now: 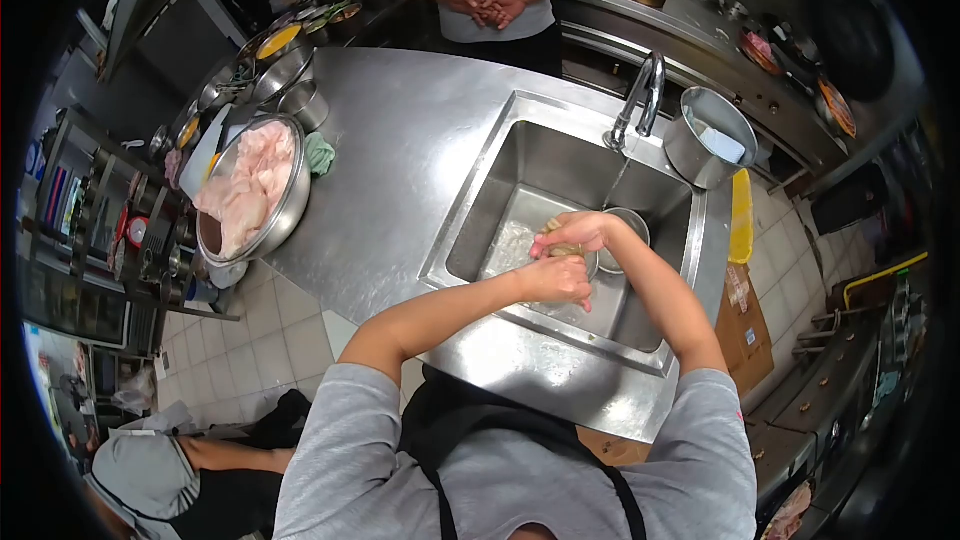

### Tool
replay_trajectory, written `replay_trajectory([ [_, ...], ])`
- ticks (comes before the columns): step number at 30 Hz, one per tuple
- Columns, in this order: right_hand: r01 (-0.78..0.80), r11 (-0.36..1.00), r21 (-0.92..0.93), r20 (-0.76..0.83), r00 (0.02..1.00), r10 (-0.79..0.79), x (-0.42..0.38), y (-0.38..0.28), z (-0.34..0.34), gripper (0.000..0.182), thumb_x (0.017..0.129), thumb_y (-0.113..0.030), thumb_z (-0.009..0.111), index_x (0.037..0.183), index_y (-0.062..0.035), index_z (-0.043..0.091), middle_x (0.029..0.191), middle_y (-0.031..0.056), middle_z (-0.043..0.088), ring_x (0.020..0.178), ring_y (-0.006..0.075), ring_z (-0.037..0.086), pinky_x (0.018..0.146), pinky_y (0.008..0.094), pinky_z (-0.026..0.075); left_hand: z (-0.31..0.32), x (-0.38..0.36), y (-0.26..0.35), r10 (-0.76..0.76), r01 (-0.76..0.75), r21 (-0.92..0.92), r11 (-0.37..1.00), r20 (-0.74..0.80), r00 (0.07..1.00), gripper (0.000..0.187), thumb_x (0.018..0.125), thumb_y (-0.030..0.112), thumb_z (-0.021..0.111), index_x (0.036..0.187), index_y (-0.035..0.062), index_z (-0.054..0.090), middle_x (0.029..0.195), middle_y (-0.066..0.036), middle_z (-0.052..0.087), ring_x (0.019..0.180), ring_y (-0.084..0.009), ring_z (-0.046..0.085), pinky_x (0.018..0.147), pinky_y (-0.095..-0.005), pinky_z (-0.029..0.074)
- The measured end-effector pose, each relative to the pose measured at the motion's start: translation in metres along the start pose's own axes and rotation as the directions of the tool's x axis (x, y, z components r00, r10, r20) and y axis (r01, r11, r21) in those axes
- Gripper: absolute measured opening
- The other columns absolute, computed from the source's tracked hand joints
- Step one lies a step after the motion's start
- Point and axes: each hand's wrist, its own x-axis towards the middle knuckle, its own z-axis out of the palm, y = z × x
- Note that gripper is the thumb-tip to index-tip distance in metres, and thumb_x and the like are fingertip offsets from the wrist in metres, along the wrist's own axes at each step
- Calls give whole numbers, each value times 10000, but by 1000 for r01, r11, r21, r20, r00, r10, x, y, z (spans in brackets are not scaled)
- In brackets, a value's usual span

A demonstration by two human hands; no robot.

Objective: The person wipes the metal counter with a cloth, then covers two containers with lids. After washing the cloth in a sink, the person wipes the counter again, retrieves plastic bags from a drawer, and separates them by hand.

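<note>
Steel kitchen worktop: a pale greenish piece gripped over the sink.
The left hand is curled into a near-fist around it, the right hand bent over its far side; some fingertips are hidden, so I cannot tell how hard they press. A good hold probably means wrists low over the basin, both hands working evenly so nothing slips or splashes out. The piece looks soft and irregular; beside it sits a round metal pot, beyond it a curved, glossy faucet and a dull metal bucket. Farther left, a steel bowl holds moist, pinkish raw meat beside a crumpled green cloth.
</note>
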Motion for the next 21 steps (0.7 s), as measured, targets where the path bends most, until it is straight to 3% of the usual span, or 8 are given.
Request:
replay_trajectory([
  [2, -95, 993, -75, -40, 995, 92, 6, -4, 0, 352, 914, -340, 513, 943, -3, 609, 875, 77, 599, 799, 143, 561, 731, 295, 484, 6, -2, -6, 103, -111, 122, 986, 73, 992, 282, 734, 351, 629, 630, 93, 582, 587, -50, 538, 650, -228, 542, 669, -324, 435],
  [4, -216, 972, -95, -212, 958, 193, 15, -4, -2, 461, 879, -455, 525, 776, -15, 612, 783, 71, 596, 723, 157, 555, 647, 314, 486, 9, 0, -10, 42, -60, 147, 987, 124, 991, 410, 761, 452, 566, 575, 88, 590, 560, -45, 556, 610, -227, 561, 669, -329, 436],
  [9, -305, 942, -143, -478, 854, 204, 27, -20, 0, 522, 837, -517, 555, 642, -33, 573, 624, 73, 553, 552, 178, 515, 533, 344, 452, -2, 19, -23, -77, 14, 208, 978, 297, 952, 535, 821, 518, 473, 551, 70, 584, 520, -78, 563, 549, -262, 594, 552, -393, 467],
  [11, -328, 867, -375, -612, 790, 35, 32, -21, 0, 518, 839, -498, 566, 613, -32, 556, 566, 63, 526, 530, 179, 502, 523, 343, 438, -11, 27, -20, -228, 95, 254, 962, 566, 792, 502, 863, 495, 423, 648, 113, 667, 609, -63, 625, 619, -245, 628, 666, -419, 463],
  [15, -206, 960, -189, -706, 708, 12, 58, -9, -13, 522, 868, -453, 546, 569, -26, 515, 506, 54, 489, 460, 157, 433, 457, 321, 381, -3, 27, -39, -291, 175, 240, 955, 632, 719, 472, 923, 404, 347, 766, 107, 679, 817, -98, 664, 796, -287, 634, 771, -464, 450],
  [17, -148, 982, -115, -767, 642, 7, 65, -7, -18, 536, 874, -456, 528, 578, -9, 562, 539, 85, 545, 466, 191, 479, 480, 368, 413, 7, 21, -47, -190, 175, 77, 982, 491, 850, 452, 920, 378, 343, 837, 79, 672, 929, -121, 649, 930, -308, 595, 845, -424, 428],
  [18, -190, 974, -126, -795, 606, 15, 71, -7, -20, 527, 896, -432, 487, 612, -1, 590, 544, 112, 563, 500, 228, 535, 528, 374, 444, 12, 18, -49, -211, 180, 109, 978, 497, 842, 400, 898, 336, 374, 913, 54, 658, 1039, -139, 617, 1012, -307, 558, 899, -400, 396],
  [21, -310, 919, -243, -847, 529, -46, 68, -18, -6, 484, 902, -380, 459, 714, 30, 634, 659, 181, 623, 665, 301, 624, 648, 380, 483, -17, 28, -36, -233, 211, 103, 972, 515, 825, 346, 877, 288, 411, 949, 49, 651, 1057, -144, 611, 1018, -297, 559, 901, -397, 392],
])
